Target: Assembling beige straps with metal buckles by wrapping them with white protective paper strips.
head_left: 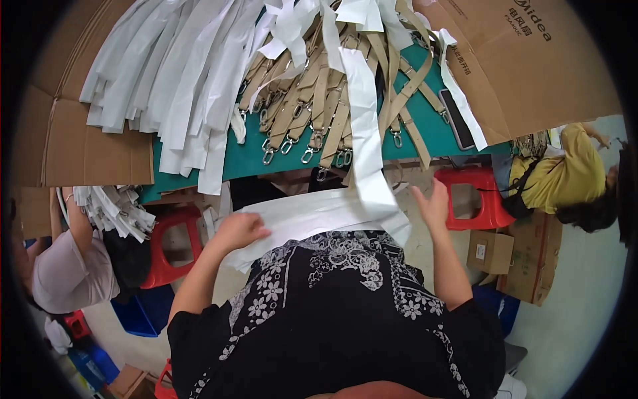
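White paper-like strips (299, 214) lie across my lap, over the patterned black top. My left hand (240, 231) hovers beside their left end, fingers loosely bent and nothing visible in them. On the other side, my right hand (433, 201) is raised with thumb and fingers apart, holding nothing. Between the hands, a long white strip (364, 133) hangs from the table edge down to the lap. Tan straps with metal clasps (319, 100) are piled on the green table (259, 166), white strips among them. A sheaf of long white strips (166, 86) drapes over the table's left part.
Opened cardboard (525, 73) flanks the table on both sides. A dark phone (457, 120) lies near the right edge. Red stools (470, 198) stand at either side. One person in yellow (551, 176) sits right, another in a pale top (70, 272) left, beside blue bins (141, 312).
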The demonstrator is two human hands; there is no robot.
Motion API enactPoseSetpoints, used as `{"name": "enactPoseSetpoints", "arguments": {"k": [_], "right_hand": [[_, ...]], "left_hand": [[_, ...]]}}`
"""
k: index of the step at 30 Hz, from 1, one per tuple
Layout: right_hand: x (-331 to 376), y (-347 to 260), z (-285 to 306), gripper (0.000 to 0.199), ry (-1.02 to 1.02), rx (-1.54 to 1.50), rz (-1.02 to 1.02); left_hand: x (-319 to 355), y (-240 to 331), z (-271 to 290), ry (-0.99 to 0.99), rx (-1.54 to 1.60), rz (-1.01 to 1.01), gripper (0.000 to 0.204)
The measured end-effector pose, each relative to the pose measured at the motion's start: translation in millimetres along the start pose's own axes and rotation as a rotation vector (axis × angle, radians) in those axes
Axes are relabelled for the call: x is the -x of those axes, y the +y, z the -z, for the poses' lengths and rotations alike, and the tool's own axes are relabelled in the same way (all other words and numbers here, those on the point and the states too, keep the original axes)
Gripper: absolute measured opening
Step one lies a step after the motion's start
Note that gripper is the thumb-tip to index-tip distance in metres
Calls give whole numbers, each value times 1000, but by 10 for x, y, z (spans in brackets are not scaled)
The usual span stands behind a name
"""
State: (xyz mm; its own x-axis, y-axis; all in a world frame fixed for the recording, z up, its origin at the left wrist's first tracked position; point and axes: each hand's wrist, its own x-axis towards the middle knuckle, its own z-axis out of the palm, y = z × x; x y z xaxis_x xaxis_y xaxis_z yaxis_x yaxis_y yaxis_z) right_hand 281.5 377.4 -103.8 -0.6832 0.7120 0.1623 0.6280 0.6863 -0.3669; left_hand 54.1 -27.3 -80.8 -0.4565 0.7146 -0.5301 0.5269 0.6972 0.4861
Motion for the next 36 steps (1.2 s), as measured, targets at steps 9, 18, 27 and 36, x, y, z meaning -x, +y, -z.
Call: {"name": "enactPoseSetpoints", "arguments": {"k": [9,18,27,36], "right_hand": [[0,-1182,90,17,-742,-678,237],[-286,-1303,1112,17,-928,-356,838],[-557,-1560,1476,27,-780,-428,854],[-861,-853,1168,25,-1131,-20,461]], "left_hand": [[-1013,1497,448,-10,877,-116,41],[-1360,1882,513,-667,1685,-80,44],[-807,1861,383,-723,1722,-243,72],[-842,1285,649,369,1821,-294,26]]}}
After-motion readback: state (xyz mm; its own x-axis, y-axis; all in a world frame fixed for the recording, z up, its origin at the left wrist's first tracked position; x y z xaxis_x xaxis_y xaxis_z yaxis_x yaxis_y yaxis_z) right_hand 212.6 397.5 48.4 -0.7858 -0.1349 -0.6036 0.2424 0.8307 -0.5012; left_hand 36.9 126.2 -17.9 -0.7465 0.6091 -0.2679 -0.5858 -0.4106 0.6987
